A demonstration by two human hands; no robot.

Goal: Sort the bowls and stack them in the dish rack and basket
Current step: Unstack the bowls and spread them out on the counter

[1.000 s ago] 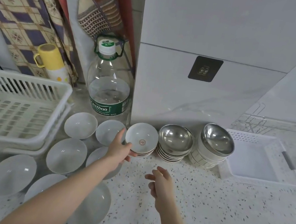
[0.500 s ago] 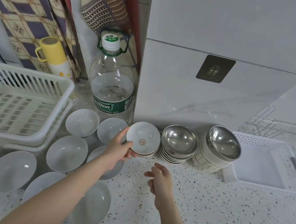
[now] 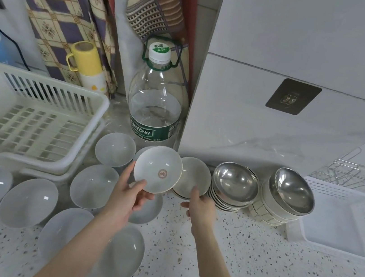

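small dish point(image 3: 158, 169) w/ a red round mark in its middle, white, shallow, thin rim; it's lifted off the counter and tilted toward the camera. left hand point(image 3: 127, 197) holds it at the near edge, thumb on the inside of the rim, fingers behind/under. it sits just in front of the water bottle point(image 3: 155, 110), overlapping the bottle's base in view.

right hand point(image 3: 200, 208) is just right of the held dish, fingers curled up to the near edge of the dish stack point(image 3: 193, 179), touching the top dish's rim; can't tell if it really grips, no dish clearly held. that stack stands right of the bottle, against the wall.

right of the bottle further on: steel bowl stack point(image 3: 233, 186), then a taller stack of white bowls w/ a steel bowl on top point(image 3: 291, 193), leaning a bit. past those a white tray basket point(image 3: 339, 221), touching or nearly touching the tall stack; wire rack point(image 3: 347, 172) behind it.

left of the bottle: white dish rack point(image 3: 35, 116), slatted. in front of and below it, loose white bowls point(image 3: 93, 186) spread on the speckled counter point(image 3: 252, 267), some under the left forearm, close together. yellow cup point(image 3: 85, 58) on a flask behind the rack, left of the bottle. patterned cloth point(image 3: 61, 8) hangs behind.
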